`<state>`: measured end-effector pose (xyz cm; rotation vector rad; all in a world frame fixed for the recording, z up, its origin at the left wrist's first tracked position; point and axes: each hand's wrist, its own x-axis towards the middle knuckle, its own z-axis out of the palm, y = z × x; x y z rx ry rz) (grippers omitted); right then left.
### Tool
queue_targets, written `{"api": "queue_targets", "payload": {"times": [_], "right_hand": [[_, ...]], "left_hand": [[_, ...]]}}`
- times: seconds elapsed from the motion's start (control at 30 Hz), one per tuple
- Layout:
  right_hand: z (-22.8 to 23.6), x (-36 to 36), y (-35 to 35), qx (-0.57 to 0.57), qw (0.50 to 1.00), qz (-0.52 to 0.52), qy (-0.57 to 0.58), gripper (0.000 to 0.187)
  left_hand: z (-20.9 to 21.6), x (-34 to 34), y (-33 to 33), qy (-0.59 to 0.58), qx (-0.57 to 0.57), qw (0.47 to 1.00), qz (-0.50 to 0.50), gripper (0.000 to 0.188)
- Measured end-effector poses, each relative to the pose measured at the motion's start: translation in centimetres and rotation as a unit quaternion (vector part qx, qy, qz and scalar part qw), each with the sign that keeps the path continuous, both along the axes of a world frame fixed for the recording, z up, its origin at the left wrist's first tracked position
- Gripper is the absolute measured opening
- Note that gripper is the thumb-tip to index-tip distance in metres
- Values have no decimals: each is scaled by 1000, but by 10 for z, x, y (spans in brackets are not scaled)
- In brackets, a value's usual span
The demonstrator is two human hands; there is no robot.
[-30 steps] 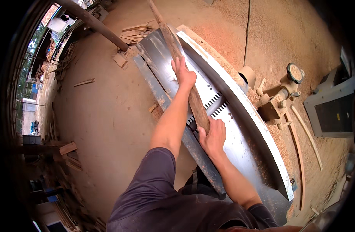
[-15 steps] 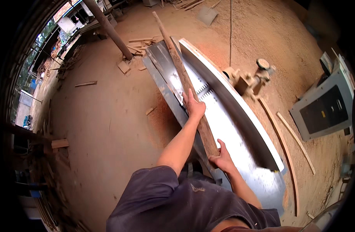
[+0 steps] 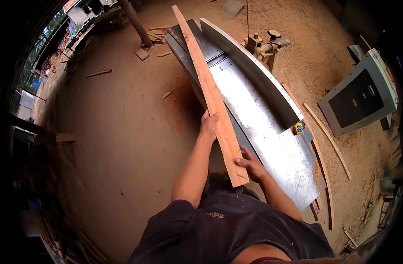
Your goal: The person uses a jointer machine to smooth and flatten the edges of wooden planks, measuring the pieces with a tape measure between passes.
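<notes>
A long, smooth-faced plank (image 3: 212, 97) slants in front of the worker, over the left side of a jointer's metal table (image 3: 272, 149), its near end just ahead of the dark shirt (image 3: 236, 211) and its far end reaching beyond the machine. Whether it rests on the metal anywhere I can't tell from here. The left hand (image 3: 209, 126) grips the plank's left edge, thumb over the top face, fingers mostly hidden. The right hand (image 3: 250, 165) holds the right edge close to the near end, thumb on top and fingers lower down.

I'd judge the plank stiff and moderately heavy — more awkward for its length than its weight. With both hands on the near half, the far end probably wants to dip; a wider grip on the edges would balance it better. The planed-looking face may slide a little under the fingers.

To the right, the tall fence (image 3: 258, 75) limits any sideways swing, and a toothed slot (image 3: 217, 58) crosses the table — a place to respect with fingertips. A yellow tape measure (image 3: 299, 128) sits at the fence's near end. Beyond lie thin wooden strips (image 3: 326, 141) and a grey cabinet (image 3: 357, 99).
</notes>
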<state>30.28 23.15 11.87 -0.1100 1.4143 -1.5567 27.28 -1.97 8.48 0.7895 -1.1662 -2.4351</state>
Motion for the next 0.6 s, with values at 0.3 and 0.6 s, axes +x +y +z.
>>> {"api": "queue_targets", "payload": {"times": [0.3, 0.6], "right_hand": [[-2, 134, 57, 100, 986, 61, 120, 70], [24, 269, 179, 176, 942, 150, 243, 81]], "left_hand": [[-55, 137, 67, 104, 144, 984, -24, 38], [-50, 302, 233, 34, 213, 976, -37, 68]]}}
